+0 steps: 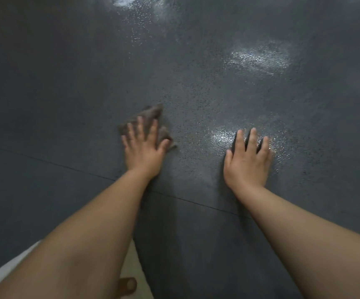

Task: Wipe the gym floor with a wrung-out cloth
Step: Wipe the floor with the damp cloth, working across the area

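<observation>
A dark grey speckled gym floor (196,83) fills the view. A brownish-grey cloth (151,113) lies flat on it left of centre. My left hand (144,147) presses down on the cloth with straight, spread fingers; most of the cloth is hidden under the palm, with its far corner and right edge showing. My right hand (248,160) rests flat on the bare floor to the right, fingers spread, apart from the cloth and holding nothing.
Wet shiny patches (261,57) glisten on the floor ahead and by my right fingers. A thin seam (66,166) between floor mats runs diagonally under both forearms. Pale clothing (131,266) shows at the bottom edge.
</observation>
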Available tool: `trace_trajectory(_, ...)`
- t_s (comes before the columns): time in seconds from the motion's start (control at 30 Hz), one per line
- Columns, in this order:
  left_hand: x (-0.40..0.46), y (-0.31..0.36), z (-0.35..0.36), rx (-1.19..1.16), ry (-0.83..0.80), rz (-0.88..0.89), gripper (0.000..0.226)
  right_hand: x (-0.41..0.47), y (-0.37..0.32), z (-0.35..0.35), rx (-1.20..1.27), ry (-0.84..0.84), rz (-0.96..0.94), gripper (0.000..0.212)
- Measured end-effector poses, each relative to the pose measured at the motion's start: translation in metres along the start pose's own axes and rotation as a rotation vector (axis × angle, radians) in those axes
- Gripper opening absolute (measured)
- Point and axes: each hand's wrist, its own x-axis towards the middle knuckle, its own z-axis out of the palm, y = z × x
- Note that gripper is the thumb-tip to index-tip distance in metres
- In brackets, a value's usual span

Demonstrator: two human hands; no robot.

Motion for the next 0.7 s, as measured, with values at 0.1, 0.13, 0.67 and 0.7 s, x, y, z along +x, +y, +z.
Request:
trace_trajectory(0.1,0.006,-0.061,-0.001,-0.113,0.037,-0.352,0.066,-0.003,0.003,0.003,-0.008,-0.007,-0.027,0.059)
trace_trajectory(0.13,0.004,-0.079,0.000,-0.158,0.053,-0.480,0.065,-0.004,0.005,0.003,-0.010,-0.007,-0.035,0.059)
trace_trajectory(0.67,-0.121,0.083,0.061,0.053,0.028,0.384,0.063,-0.012,0.028,0.003,0.184,0.077,-0.147,0.048)
trace_trajectory(0.7,-0.119,0.083,0.061,0.086,0.003,0.477,0.063,-0.014,0.029,0.004,0.185,0.085,-0.142,0.047)
